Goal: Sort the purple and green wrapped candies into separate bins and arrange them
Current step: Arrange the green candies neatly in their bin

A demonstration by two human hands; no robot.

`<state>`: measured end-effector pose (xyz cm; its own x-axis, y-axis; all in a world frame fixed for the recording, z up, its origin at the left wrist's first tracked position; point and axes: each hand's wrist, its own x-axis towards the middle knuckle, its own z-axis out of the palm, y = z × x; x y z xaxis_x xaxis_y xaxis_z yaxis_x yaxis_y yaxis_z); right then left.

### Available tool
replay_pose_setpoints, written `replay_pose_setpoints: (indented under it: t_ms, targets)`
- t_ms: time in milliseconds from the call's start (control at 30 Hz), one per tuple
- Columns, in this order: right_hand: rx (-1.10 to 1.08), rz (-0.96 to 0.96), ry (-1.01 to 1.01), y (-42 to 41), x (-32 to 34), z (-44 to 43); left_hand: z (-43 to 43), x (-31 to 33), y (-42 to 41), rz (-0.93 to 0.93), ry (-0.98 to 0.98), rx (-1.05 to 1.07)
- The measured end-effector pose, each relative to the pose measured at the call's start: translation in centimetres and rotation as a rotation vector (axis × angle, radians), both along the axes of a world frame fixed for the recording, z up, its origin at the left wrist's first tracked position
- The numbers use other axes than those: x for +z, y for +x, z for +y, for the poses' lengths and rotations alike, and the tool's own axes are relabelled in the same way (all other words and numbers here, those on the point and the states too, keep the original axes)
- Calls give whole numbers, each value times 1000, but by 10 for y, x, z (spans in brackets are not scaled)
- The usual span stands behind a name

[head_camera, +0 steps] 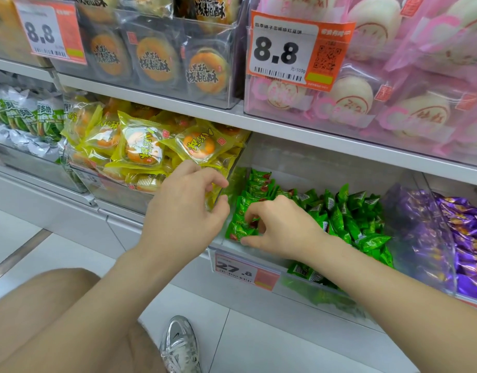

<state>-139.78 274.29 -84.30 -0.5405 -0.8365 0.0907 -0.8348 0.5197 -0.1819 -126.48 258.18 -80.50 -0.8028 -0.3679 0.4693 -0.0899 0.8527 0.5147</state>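
Though adj.: grn candies (347, 211), purple-candy bin (431, 238).

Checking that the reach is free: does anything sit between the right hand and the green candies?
Nothing visible does. The right hand is inside the clear bin, and its fingers pinch green candies at the bin's left end.

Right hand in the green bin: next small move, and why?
Probably seat the green candy that the right hand pinches into the tidy row at the left side of the bin: that row runs front to back, while the loose heap to its right is jumbled.
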Motion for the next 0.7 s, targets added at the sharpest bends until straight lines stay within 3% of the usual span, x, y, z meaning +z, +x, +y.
replay_pose_setpoints:
  t_ms: [133, 200, 300, 400, 600, 700]
  targets:
    - [-42, 40, -18, -15, 31, 25, 9, -2, -3, 144, -244, -169]
    - [-29, -31, 136, -28, 50, 50, 19, -5, -6, 141, -262, -291]
    - [-1, -231, 392, -32, 64, 81, 39, -13, -7, 0, -118, -432]
    - [47, -280, 455, -24, 58, 95, 56, -19, -17, -240, -33, -465]
    - [103, -141, 426, -24, 37, 113, 80, -22, -57, -510, -82, -489]
    - [70, -184, 300, -28, 33, 121, 95, -25, -74, -598, -167, -565]
